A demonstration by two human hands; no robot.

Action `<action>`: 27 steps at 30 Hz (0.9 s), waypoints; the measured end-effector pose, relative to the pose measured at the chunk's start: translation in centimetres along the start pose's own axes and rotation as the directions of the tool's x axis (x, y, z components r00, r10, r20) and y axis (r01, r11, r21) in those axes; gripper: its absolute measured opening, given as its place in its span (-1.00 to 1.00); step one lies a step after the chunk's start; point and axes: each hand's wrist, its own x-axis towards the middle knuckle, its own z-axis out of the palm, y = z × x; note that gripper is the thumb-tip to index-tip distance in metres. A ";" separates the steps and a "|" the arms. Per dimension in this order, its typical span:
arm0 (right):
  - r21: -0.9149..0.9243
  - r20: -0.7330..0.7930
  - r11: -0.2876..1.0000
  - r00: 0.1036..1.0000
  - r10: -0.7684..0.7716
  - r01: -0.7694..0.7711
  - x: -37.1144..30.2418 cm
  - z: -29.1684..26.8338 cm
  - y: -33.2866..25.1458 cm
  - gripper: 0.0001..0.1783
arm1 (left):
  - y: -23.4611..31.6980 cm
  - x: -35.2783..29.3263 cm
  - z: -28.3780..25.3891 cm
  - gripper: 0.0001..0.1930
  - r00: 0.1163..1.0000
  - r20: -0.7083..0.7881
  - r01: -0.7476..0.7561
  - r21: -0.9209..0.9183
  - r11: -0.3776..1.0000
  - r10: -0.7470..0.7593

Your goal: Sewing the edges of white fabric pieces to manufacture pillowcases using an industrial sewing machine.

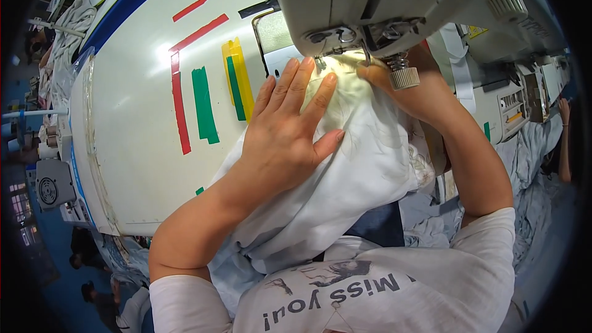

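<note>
A sewing machine [345, 0] stands at the top, its lamp lighting the presser foot [320, 61]. White cloth [345, 154] runs from under the foot down toward my lap, bunched in soft folds. My left hand [280, 123] lies flat on this cloth, fingers spread, fingertips just left of the foot. To the right of the needle area, my right hand [410, 92] grips the cloth near its far edge. The machine head and a ribbed tension knob [404, 77] hide part of that hand, and most of its fingers do not show.
Red tape [180, 105], green tape [205, 105] and yellow tape [245, 86] mark the white table [135, 166] to the left. More pale cloth [524, 166] hangs in heaps at the right. Other people [102, 302] are at the lower left and right edge.
</note>
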 end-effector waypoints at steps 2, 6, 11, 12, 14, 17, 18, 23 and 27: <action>0.201 -0.071 0.979 0.997 -0.001 0.015 0.6 0.3 0.6 -0.85 | -0.5 0.5 0.1 -0.32 1.000 -0.022 -0.021 -0.013 1.000 0.021; 0.180 0.010 0.980 0.996 0.084 -0.085 2.2 0.1 0.3 -0.84 | -1.4 1.2 -0.2 -0.37 0.999 0.054 0.004 -0.015 1.000 -0.003; 0.234 0.092 0.963 0.989 0.114 -0.133 2.9 0.0 0.9 -0.90 | -1.9 1.3 -0.1 -0.40 0.996 0.087 -0.002 -0.015 1.000 0.003; 0.232 0.090 0.963 0.989 0.118 -0.136 2.7 -0.1 0.9 -0.90 | -1.9 1.4 0.0 -0.40 0.996 0.087 -0.005 -0.018 1.000 0.007; 0.390 0.065 0.890 0.971 0.231 -0.238 2.4 0.0 0.7 -0.88 | -1.8 1.4 0.1 -0.34 0.999 0.034 -0.041 0.000 0.999 0.041; 0.341 0.238 0.907 0.956 0.173 -0.249 1.5 -1.8 0.2 -0.78 | -1.9 1.2 -0.1 -0.37 0.997 0.072 -0.007 0.014 1.000 0.006; 0.331 0.394 0.871 0.892 0.223 -0.364 1.6 -2.6 0.4 -0.26 | -2.0 1.0 -0.4 -0.37 0.997 0.072 -0.002 0.013 1.000 0.001; 0.427 0.419 0.743 0.841 0.343 -0.516 -3.5 -4.8 0.1 -0.35 | -2.4 -3.3 -4.3 -0.29 0.888 0.051 0.440 -0.381 0.813 -0.457; 0.596 0.563 0.498 0.770 0.301 -0.630 -7.8 -6.4 2.1 -0.49 | -1.4 -10.3 -7.9 -0.65 0.647 0.605 0.729 -0.311 0.610 -0.464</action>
